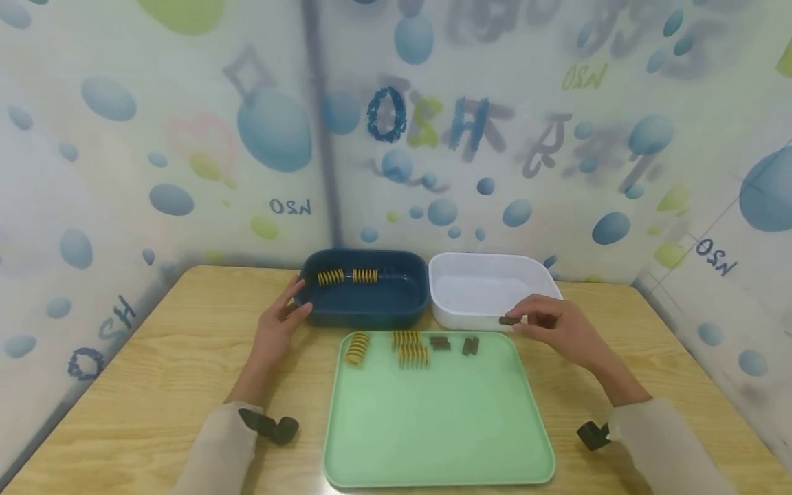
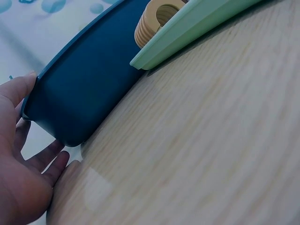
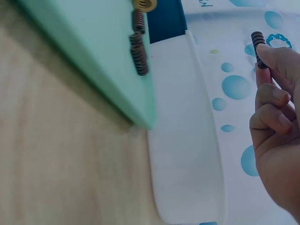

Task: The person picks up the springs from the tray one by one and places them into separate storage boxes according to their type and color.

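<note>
My right hand pinches a small dark coil spring between thumb and index finger, over the front rim of the white bin. The remaining fingers are bent toward the palm in the right wrist view. My left hand rests against the left end of the dark blue bin, thumb at the rim and fingers fairly straight along its outer wall. Two yellow coil springs lie inside the blue bin. On the green tray are three yellow springs and several small dark springs.
Both bins stand side by side at the back of the wooden table, close to a patterned wall covering. The tray lies in front of them, its springs along the far edge. Each wrist carries a strapped black camera.
</note>
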Demonstrator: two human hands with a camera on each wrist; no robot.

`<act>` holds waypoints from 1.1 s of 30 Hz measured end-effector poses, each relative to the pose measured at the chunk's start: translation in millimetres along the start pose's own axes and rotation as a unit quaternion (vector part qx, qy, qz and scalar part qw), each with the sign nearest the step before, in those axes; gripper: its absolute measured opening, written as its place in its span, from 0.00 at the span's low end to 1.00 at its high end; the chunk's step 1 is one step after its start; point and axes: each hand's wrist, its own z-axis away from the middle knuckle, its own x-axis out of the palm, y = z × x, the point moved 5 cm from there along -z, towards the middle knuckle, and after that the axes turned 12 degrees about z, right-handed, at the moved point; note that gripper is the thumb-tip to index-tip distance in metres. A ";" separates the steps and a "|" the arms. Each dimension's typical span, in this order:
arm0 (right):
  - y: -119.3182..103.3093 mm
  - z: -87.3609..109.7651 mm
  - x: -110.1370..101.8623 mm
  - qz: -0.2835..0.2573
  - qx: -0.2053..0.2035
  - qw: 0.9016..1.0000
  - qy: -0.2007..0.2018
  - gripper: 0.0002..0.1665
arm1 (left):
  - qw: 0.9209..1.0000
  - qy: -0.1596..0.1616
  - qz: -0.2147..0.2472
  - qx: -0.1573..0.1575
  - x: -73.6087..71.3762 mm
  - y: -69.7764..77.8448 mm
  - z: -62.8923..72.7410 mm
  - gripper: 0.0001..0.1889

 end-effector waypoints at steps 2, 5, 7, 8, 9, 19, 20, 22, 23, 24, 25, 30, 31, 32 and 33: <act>-5.2 -6.0 -3.3 0.005 0.006 1.000 0.000 0.10 | 1.000 -0.001 0.002 0.001 0.3 0.3 -0.1 0.30; 0.8 -13.6 -3.5 0.006 0.026 1.000 -0.002 0.10 | 1.000 -0.001 0.006 0.002 0.7 0.0 -0.2 0.30; 9.9 -17.8 -1.5 0.010 0.037 0.999 -0.004 0.10 | 1.000 0.000 0.005 0.004 0.9 -0.1 -0.2 0.30; 15.4 -19.6 -0.2 0.012 0.046 0.999 -0.004 0.10 | 1.000 0.000 0.005 0.004 0.9 -0.2 -0.1 0.30; 20.3 -21.4 1.3 0.012 0.051 0.999 -0.006 0.10 | 1.000 0.000 0.003 0.004 0.9 -0.1 0.2 0.30; 43.9 -38.1 11.5 0.015 0.078 0.997 -0.021 0.09 | 1.000 -0.002 -0.001 0.004 1.7 2.7 1.1 0.29; 45.3 -39.7 12.6 0.013 0.081 0.996 -0.022 0.09 | 1.000 -0.003 0.001 0.004 1.7 2.8 1.2 0.29; 48.1 -43.2 14.5 0.006 0.083 0.996 -0.026 0.09 | 1.000 -0.003 0.003 0.003 1.8 2.8 1.3 0.29; 49.2 -45.0 15.4 0.004 0.083 0.996 -0.028 0.10 | 1.000 -0.003 0.003 0.002 2.0 2.9 1.2 0.29; 50.1 -47.0 16.4 0.002 0.083 0.996 -0.030 0.10 | 1.000 -0.003 0.003 0.002 2.0 3.0 1.2 0.29; 51.0 -49.0 17.1 0.001 0.082 0.996 -0.032 0.10 | 1.000 -0.003 0.004 0.002 2.1 3.1 1.0 0.29; 45.5 -57.3 19.2 0.015 0.085 0.996 -0.038 0.11 | 1.000 0.000 0.003 0.006 2.1 3.8 0.5 0.29; 47.0 -58.7 20.3 0.020 0.084 0.996 -0.037 0.12 | 1.000 0.000 0.003 0.006 2.0 3.6 0.3 0.29; 48.3 -60.2 21.4 0.023 0.084 0.996 -0.036 0.12 | 1.000 0.000 0.003 0.006 1.7 3.5 0.3 0.29; 49.5 -61.7 22.4 0.024 0.084 0.995 -0.037 0.12 | 1.000 0.000 0.003 0.005 1.5 3.4 0.4 0.29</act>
